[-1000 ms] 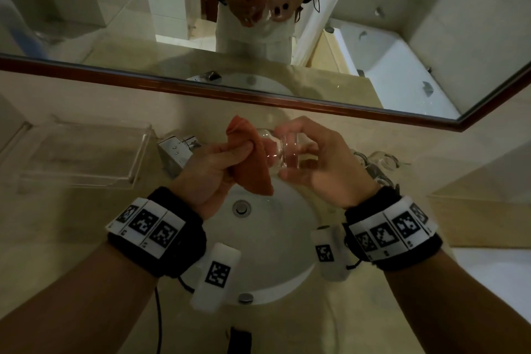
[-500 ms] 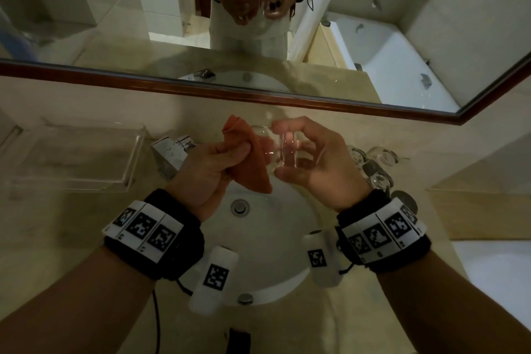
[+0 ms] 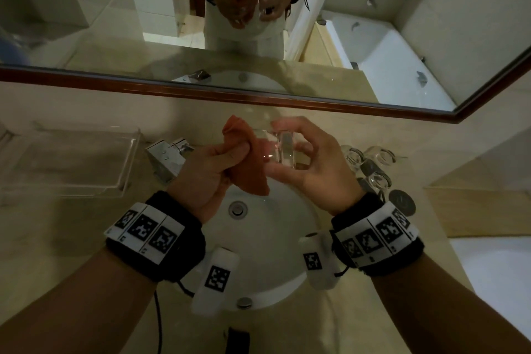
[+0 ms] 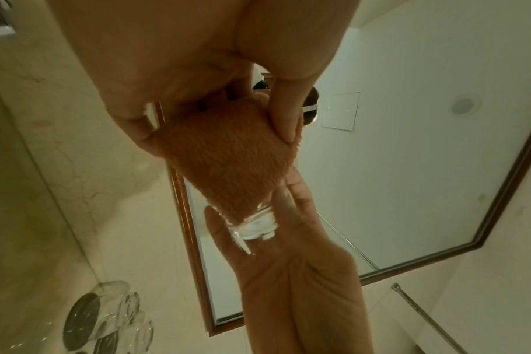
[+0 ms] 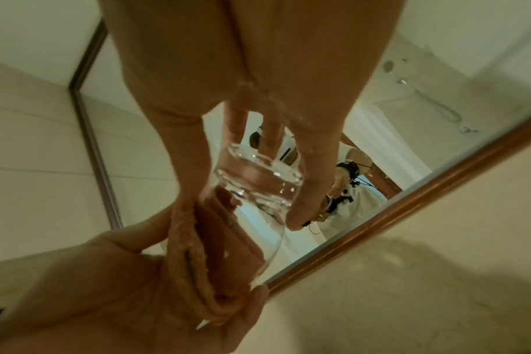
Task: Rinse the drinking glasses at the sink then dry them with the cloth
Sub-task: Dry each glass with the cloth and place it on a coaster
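A clear drinking glass (image 3: 283, 149) lies on its side above the white sink (image 3: 275, 241), mouth toward the left. My right hand (image 3: 304, 164) grips it, fingers over the top and thumb below. My left hand (image 3: 209, 169) grips an orange cloth (image 3: 247, 169) bunched into the glass's mouth. In the left wrist view the cloth (image 4: 228, 155) fills the glass (image 4: 253, 224) down to its thick base. In the right wrist view the glass (image 5: 258, 189) sits between my right fingers, with the cloth (image 5: 209, 254) pushed in by the left hand (image 5: 112, 287).
Several other glasses (image 3: 370, 164) and a round metal coaster (image 3: 402, 201) stand on the counter right of the sink. The chrome faucet (image 3: 169, 155) is at the back left, beside a clear acrylic tray (image 3: 71, 164). A framed mirror (image 3: 287, 98) runs along the wall.
The hands stay in the same grip above the sink. The view has shifted slightly, bringing more of the glasses on the right counter into sight.
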A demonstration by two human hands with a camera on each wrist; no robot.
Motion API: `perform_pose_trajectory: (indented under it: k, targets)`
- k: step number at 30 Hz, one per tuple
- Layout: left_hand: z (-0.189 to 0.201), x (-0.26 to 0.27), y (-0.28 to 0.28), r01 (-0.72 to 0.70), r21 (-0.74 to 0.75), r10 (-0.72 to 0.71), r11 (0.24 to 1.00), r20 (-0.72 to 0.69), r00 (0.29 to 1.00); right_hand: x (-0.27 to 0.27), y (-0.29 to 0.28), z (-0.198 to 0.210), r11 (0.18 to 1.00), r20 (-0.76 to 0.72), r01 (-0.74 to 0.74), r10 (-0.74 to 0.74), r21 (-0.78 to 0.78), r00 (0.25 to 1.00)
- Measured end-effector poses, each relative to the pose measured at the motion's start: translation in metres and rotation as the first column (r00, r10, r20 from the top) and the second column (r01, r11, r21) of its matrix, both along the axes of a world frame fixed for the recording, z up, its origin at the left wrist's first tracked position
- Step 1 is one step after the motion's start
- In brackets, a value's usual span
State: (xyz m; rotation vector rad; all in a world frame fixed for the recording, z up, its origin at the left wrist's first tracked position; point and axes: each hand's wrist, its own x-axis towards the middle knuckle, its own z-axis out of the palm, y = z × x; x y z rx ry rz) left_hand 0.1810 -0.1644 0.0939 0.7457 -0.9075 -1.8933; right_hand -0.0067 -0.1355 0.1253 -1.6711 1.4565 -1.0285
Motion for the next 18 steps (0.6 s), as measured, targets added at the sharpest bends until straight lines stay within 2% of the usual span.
perform_pose_trajectory:
  k: [2, 4, 8, 11, 14, 16, 18]
  targets:
    - [0.001, -0.001, 0.000, -0.016, -0.001, 0.016, 1.000, -0.011, 1.000, 0.006, 0.000, 0.002, 0.985, 0.060, 0.098, -0.108, 0.143, 0.992]
    - [0.000, -0.002, -0.001, -0.022, -0.008, 0.022, 1.000, -0.005, 1.000, 0.008, -0.002, 0.004, 0.961, 0.056, 0.125, -0.143, 0.249, 0.988]
    - [-0.004, 0.000, -0.004, -0.033, -0.007, 0.033, 0.999, -0.005, 0.999, 0.000, -0.004, 0.004, 0.998, 0.017, -0.016, 0.015, 0.061, 1.000]
    - [-0.003, 0.003, -0.004, -0.019, -0.010, 0.019, 1.000, -0.006, 1.000, -0.003, -0.005, 0.000, 0.994, 0.057, -0.104, 0.105, -0.023, 0.993]
    - [-0.003, 0.003, -0.005, -0.018, -0.015, 0.018, 1.000, -0.009, 1.000, 0.000, -0.006, -0.004, 0.999, 0.124, 0.012, -0.017, 0.035, 0.992]
    - [-0.004, 0.003, -0.005, -0.025, -0.014, 0.025, 1.000, 0.000, 1.000, 0.005, -0.005, -0.003, 0.984, 0.069, 0.122, -0.131, 0.128, 0.989]
    - [-0.006, 0.004, -0.005, -0.022, -0.020, 0.022, 1.000, 0.015, 1.000, 0.010, -0.005, -0.002, 0.967, 0.069, 0.127, -0.145, 0.219, 0.987]
